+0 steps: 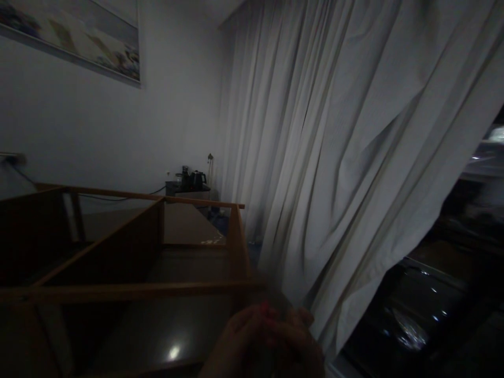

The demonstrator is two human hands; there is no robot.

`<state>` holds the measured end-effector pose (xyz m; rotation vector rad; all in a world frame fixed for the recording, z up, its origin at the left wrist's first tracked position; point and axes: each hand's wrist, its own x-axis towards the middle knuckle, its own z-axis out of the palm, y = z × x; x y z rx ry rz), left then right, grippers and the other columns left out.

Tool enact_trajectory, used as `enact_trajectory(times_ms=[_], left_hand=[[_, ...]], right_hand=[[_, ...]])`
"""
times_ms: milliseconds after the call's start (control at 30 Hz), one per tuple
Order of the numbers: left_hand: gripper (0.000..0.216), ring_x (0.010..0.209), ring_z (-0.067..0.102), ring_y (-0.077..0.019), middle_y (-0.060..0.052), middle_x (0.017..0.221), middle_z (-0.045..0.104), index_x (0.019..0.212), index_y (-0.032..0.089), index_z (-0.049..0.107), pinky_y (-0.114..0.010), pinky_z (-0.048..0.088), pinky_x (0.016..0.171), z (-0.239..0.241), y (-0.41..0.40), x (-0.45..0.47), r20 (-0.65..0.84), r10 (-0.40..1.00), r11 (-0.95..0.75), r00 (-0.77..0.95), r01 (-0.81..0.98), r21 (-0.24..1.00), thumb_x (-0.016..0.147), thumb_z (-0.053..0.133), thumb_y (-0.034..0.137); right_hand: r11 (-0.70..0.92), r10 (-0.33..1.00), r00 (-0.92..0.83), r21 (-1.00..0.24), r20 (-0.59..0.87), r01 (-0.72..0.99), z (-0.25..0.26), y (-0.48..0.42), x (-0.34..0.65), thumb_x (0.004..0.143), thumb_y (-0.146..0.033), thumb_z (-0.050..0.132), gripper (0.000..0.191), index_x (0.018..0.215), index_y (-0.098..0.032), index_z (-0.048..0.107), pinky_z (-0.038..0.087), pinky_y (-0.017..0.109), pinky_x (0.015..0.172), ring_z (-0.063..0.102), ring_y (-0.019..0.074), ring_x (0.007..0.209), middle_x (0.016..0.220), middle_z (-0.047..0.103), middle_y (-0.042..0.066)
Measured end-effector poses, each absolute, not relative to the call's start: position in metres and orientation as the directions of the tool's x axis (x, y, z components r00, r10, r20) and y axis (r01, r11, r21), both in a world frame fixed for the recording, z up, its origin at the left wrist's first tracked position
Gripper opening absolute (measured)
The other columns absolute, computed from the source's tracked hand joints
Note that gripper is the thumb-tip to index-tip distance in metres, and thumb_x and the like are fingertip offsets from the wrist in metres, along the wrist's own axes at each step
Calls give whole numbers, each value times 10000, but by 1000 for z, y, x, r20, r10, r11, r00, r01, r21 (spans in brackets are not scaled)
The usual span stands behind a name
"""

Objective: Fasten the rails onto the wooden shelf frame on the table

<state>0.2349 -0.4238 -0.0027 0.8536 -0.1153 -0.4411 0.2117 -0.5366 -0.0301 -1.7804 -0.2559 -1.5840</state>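
My left hand [241, 332] and my right hand [296, 336] are close together at the bottom centre, fingers curled inward and meeting. A small reddish spot [266, 310] shows where the fingertips meet; in this dim, blurred light I cannot tell whether it is an object or part of the fingers. Both hands are closed, and anything inside them is hidden. Just beyond them is the near corner of a wooden frame [157, 290] with upright dividers, like an open shelf unit. Whether either hand touches the wood is unclear.
Long white curtains [315, 136] hang along the right side. Past their edge are dark glass and bright reflections [411, 336]. By the far wall, a small dark table [189, 191] holds a black kettle [198, 180]. A framed picture [79, 39] hangs upper left.
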Motion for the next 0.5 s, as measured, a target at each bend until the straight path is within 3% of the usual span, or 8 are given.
enact_trajectory(times_ms=[100, 167, 233, 333, 433, 500], left_hand=[[477, 763, 665, -164, -40, 763, 705, 749, 157, 725, -265, 516, 773, -1, -425, 230, -94, -410, 597, 907, 345, 724, 585, 869, 582], [472, 779, 666, -176, -47, 768, 698, 760, 158, 716, -275, 515, 779, 5, -425, 227, -60, -408, 580, 911, 310, 753, 640, 830, 599], [502, 801, 665, -185, -55, 798, 698, 790, 166, 710, -282, 512, 787, 15, -424, 223, 15, -445, 524, 895, 247, 815, 718, 734, 663], [524, 887, 672, -202, -67, 915, 719, 897, 176, 729, -297, 503, 849, 37, -411, 222, 106, -562, 405, 820, 162, 900, 790, 639, 681], [390, 954, 668, -208, -52, 991, 743, 981, 182, 758, -265, 475, 869, 58, -382, 226, 104, -670, 261, 735, 102, 960, 727, 791, 477], [212, 812, 665, -160, 5, 872, 751, 915, 226, 776, -213, 462, 731, 64, -356, 233, -61, -759, -141, 648, -72, 987, 791, 731, 391]], right_hand=[[-740, -179, 195, -263, 964, 619, -26, -546, 214, 873, -364, 704, 86, 882, -293, 751, 539, 355, 744, 707, 168, 644, 772, 767, -20], [-745, -71, 214, -195, 974, 638, -21, -550, 216, 874, -316, 708, 59, 915, -293, 743, 516, 317, 686, 696, 142, 612, 745, 758, -42], [-750, -44, 197, -163, 979, 641, -15, -550, 217, 881, -285, 699, 62, 930, -297, 734, 491, 312, 685, 673, 126, 588, 707, 737, -55], [-705, -133, 122, -180, 984, 686, -1, -543, 218, 914, -279, 645, 75, 911, -284, 719, 450, 342, 744, 590, 102, 516, 645, 688, -67], [-612, -253, 119, -254, 960, 749, 15, -534, 218, 921, -282, 643, 80, 860, -253, 686, 406, 322, 695, 461, 77, 436, 531, 569, -102], [-584, -325, 145, -318, 935, 747, 22, -530, 218, 913, -310, 665, 125, 806, -246, 672, 380, 296, 653, 415, 74, 437, 488, 480, -113]])
